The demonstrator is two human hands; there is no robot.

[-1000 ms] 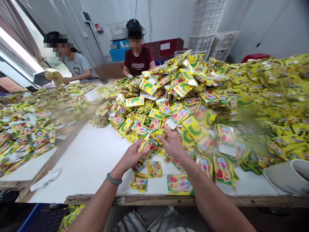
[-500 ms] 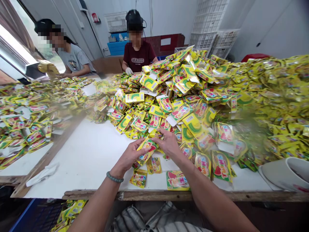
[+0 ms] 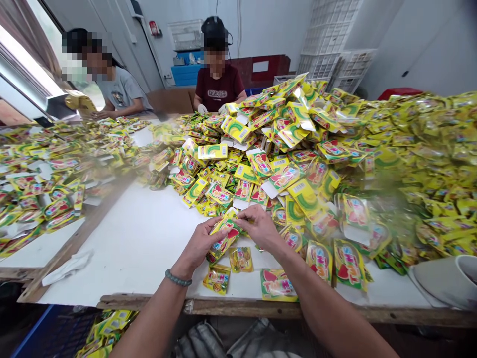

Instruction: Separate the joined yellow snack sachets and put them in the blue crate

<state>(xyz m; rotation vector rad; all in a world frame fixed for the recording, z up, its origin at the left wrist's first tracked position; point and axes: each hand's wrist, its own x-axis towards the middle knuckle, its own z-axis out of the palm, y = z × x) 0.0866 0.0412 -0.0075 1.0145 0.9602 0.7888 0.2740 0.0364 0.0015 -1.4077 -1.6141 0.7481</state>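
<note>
My left hand (image 3: 199,245) is closed round a small stack of yellow candy packets (image 3: 224,235) held just above the white table (image 3: 137,248). My right hand (image 3: 261,226) pinches the top edge of the same stack, fingers curled. A bead bracelet (image 3: 178,280) sits on my left wrist. A few loose packets (image 3: 240,259) lie on the table right under my hands. The big heap of yellow and green packets (image 3: 298,149) starts just beyond my fingers.
Two other people sit at the far side, one in a maroon shirt (image 3: 219,92), one in grey (image 3: 121,94). More packets cover a second table (image 3: 48,174) at left. A white bowl (image 3: 447,281) stands at the right edge. White crates (image 3: 328,49) are stacked behind.
Both hands have drawn together on the stack and lifted it slightly toward me; my right hand has come back from the heap's edge onto the stack's top.
</note>
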